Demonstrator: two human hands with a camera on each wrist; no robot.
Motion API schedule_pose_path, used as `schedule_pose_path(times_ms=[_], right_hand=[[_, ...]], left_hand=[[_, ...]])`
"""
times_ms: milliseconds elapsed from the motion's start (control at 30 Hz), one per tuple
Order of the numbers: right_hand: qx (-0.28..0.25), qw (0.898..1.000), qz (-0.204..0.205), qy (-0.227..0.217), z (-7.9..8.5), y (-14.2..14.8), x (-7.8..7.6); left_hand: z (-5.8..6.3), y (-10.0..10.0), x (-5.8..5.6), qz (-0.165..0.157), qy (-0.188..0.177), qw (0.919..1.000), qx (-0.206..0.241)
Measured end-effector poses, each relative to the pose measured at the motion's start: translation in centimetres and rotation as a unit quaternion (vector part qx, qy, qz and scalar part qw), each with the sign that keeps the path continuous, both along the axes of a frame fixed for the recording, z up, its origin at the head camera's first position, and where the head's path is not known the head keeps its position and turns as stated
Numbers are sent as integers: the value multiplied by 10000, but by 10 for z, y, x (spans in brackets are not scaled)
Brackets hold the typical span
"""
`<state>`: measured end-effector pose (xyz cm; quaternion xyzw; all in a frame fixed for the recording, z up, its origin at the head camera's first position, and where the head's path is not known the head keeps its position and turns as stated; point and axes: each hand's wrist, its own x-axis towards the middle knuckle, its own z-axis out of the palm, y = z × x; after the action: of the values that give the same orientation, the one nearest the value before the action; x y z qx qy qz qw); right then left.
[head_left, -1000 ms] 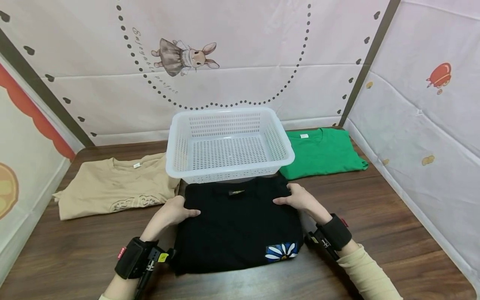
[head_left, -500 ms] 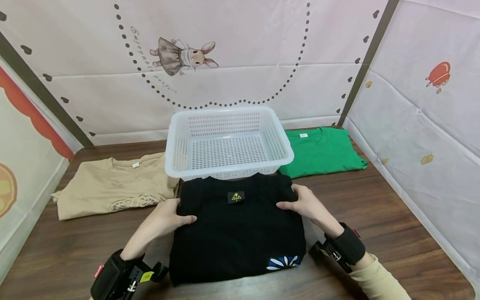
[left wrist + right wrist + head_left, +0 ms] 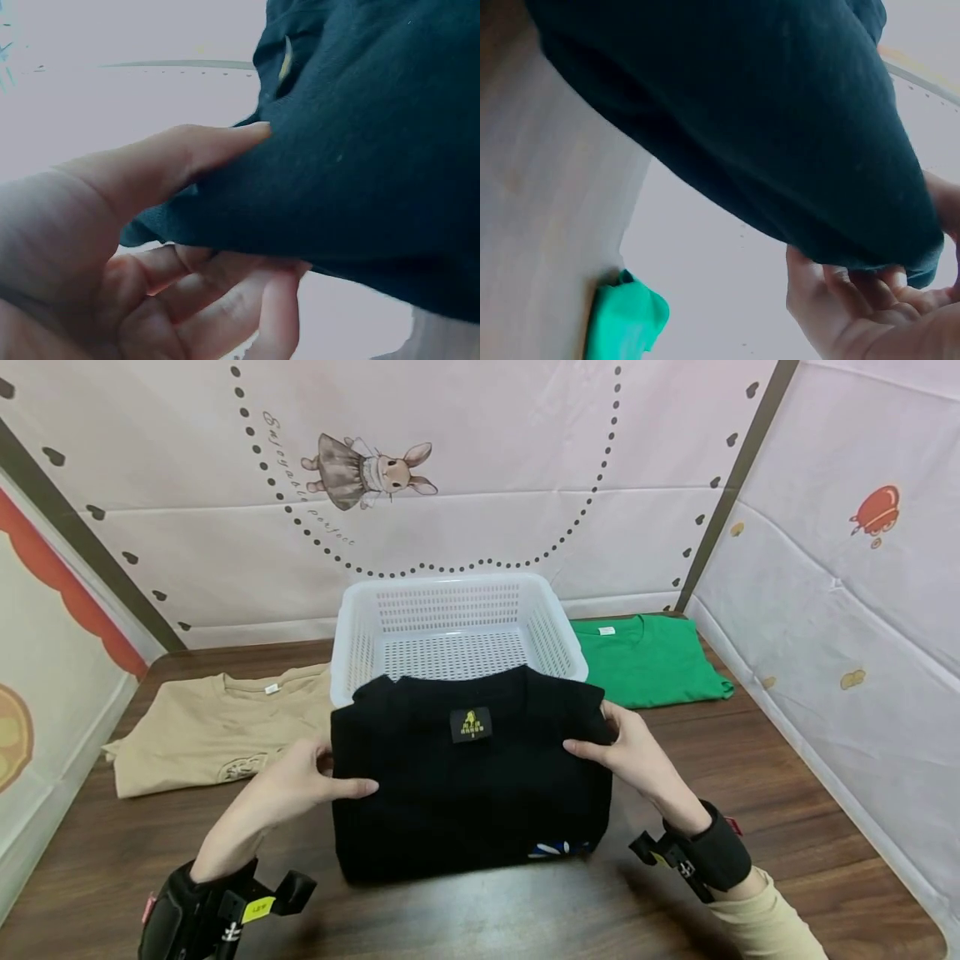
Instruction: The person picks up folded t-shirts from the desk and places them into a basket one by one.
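Note:
Between my two hands is a folded black T-shirt (image 3: 465, 777), its neck label facing up and a blue-and-white flower print near the lower right corner. My left hand (image 3: 292, 785) grips its left side, thumb on top and fingers underneath, as the left wrist view shows the black cloth (image 3: 352, 172) pinched there. On the opposite side my right hand (image 3: 637, 752) holds the edge the same way, with fingers curled under the black cloth (image 3: 780, 135) in the right wrist view. The shirt is raised off the table, and its far edge overlaps the basket's front rim in the head view.
A white perforated plastic basket (image 3: 551, 610) stands behind the shirt. A folded beige T-shirt (image 3: 202, 727) lies to the left on the wooden table (image 3: 757, 777), and a folded green T-shirt (image 3: 645, 660) to the right. Printed cloth walls (image 3: 480, 460) surround the table's back and sides.
The black shirt has come up off the table between both hands, its far edge now covering the basket's front rim. My hands have spread slightly apart. Basket and other shirts have stayed put.

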<state>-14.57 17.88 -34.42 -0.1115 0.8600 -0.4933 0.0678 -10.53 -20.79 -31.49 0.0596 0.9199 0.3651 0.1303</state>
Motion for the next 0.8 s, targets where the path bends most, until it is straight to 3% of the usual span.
schedule_pose_path(times_ms=[167, 367, 567, 800], right_hand=[[-437, 9982, -292, 274, 4, -3, -10], [-846, 9913, -687, 740, 6, -10, -23], [-1149, 9822, -991, 1111, 15, -16, -38], [-1788, 9703, -1004, 1286, 31, -24, -56]], left_hand=[[4, -1, -6, 305, 622, 9962, 523], [1, 3, -14, 1105, 1178, 9818, 999], [0, 9, -26, 1698, 1553, 9548, 1884], [12, 16, -41, 2203, 1817, 9173, 2776]])
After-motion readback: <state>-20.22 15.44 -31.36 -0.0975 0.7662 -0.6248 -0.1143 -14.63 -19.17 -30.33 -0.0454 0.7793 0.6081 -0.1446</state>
